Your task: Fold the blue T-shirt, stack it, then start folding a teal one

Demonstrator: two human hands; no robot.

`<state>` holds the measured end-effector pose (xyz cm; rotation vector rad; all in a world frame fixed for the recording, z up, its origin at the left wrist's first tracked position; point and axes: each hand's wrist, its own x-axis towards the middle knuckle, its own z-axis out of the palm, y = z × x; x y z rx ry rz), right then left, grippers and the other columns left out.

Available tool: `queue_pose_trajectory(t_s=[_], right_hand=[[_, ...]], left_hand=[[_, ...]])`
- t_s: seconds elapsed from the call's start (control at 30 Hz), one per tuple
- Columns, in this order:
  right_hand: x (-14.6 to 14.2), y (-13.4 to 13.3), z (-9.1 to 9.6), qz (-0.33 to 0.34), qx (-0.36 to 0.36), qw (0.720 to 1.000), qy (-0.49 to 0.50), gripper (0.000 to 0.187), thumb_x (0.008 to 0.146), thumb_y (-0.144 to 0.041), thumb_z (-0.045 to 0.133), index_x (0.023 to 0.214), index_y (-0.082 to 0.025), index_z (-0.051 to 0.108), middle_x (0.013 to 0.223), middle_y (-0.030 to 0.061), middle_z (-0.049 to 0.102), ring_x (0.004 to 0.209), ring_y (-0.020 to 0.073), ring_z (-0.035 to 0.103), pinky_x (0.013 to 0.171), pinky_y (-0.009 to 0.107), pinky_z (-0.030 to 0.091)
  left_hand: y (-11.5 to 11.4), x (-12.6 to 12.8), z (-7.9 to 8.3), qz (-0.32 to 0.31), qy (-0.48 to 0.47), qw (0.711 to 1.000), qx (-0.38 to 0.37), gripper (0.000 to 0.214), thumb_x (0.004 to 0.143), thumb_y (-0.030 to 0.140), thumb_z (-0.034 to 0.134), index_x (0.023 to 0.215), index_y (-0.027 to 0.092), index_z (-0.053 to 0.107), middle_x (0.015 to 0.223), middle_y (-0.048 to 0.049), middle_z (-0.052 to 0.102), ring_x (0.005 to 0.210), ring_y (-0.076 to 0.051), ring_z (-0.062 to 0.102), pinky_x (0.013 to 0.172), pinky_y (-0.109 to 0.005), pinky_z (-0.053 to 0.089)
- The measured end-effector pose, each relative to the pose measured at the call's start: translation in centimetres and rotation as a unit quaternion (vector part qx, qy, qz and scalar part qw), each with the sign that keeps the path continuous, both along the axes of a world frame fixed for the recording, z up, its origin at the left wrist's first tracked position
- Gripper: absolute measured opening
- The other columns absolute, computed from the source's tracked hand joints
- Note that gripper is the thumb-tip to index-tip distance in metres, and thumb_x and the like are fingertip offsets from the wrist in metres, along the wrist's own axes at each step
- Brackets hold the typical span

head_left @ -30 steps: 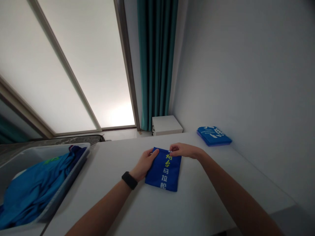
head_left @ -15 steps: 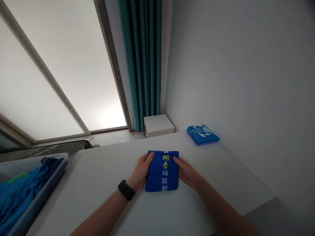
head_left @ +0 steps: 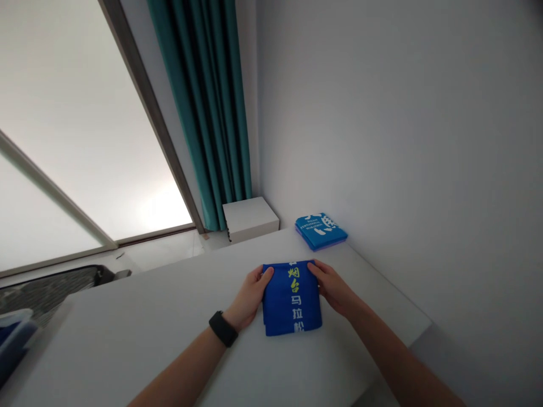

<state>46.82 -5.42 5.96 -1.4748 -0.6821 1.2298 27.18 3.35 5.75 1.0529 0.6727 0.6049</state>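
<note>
Lying flat on counter (head_left: 148,328), folded cloth (head_left: 291,297) sits between hands: left hand (head_left: 250,297) touches its left edge, right hand (head_left: 335,288) its right edge. Fingers together; pinch or mere press, cannot tell.

White table (head_left: 148,339); plain grey wall (head_left: 403,141); teal curtain (head_left: 207,113); bright frosted window (head_left: 63,141); small white cabinet (head_left: 250,217) below; dark patterned surface (head_left: 55,285), maybe a bed, far left.

Domestic room, likely a bedroom or spare room. Evidence: full-height teal curtain (head_left: 203,113) beside a big frosted window (head_left: 63,141), small white cabinet (head_left: 250,217) on the floor, bare wall (head_left: 403,113). White table (head_left: 148,316) carries a folded blue cloth (head_left: 291,297) and a folded stack (head_left: 321,230) at its far right corner.
</note>
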Motion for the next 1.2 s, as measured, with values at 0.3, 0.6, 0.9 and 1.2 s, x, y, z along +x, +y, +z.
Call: queue_pose_trajectory(t_s=[0.3, 0.6, 0.9, 1.2], right_hand=[[6.0, -0.8, -0.1, -0.061, -0.021, 0.998, -0.017, 0.041, 0.072, -0.056, 0.067, 0.094, -0.022, 0.061, 0.078, -0.0018, 0.064, 0.066, 0.0124, 0.052, 0.057, 0.023, 0.035], [9.6, 0.0, -1.0, -0.094, -0.008, 0.996, -0.001, 0.033, 0.076, -0.05, 0.067, 0.096, -0.023, 0.065, 0.085, -0.0005, 0.07, 0.072, 0.0144, 0.059, 0.062, 0.025, 0.04], [9.5, -0.5, -1.2, -0.019, -0.015, 0.995, 0.094, 0.028, 0.078, -0.034, 0.07, 0.1, -0.017, 0.066, 0.095, 0.0089, 0.074, 0.091, 0.0231, 0.069, 0.089, 0.039, 0.051], [9.4, -1.3, -0.5, -0.01, 0.008, 0.998, 0.054, 0.036, 0.08, -0.03, 0.069, 0.114, -0.018, 0.062, 0.112, 0.0098, 0.072, 0.105, 0.0258, 0.066, 0.095, 0.044, 0.051]], left_hand=[[0.4, 6.8, -1.1, -0.047, -0.016, 0.998, -0.029, 0.042, 0.08, 0.051, 0.07, 0.099, 0.013, 0.064, 0.091, -0.0082, 0.073, 0.077, -0.018, 0.067, 0.077, -0.033, 0.054], [1.1, 11.1, -2.6, -0.04, -0.043, 0.996, -0.072, 0.038, 0.08, 0.045, 0.073, 0.1, 0.013, 0.066, 0.094, -0.0105, 0.075, 0.079, -0.02, 0.069, 0.079, -0.034, 0.056], [1.7, 11.7, -3.5, -0.02, -0.04, 0.995, -0.086, 0.037, 0.079, 0.045, 0.074, 0.096, 0.013, 0.065, 0.091, -0.0107, 0.075, 0.076, -0.02, 0.07, 0.076, -0.034, 0.057], [2.0, 12.2, -2.2, -0.032, -0.047, 0.995, -0.083, 0.039, 0.079, 0.047, 0.073, 0.099, 0.014, 0.066, 0.095, -0.0111, 0.075, 0.08, -0.021, 0.07, 0.078, -0.034, 0.057]])
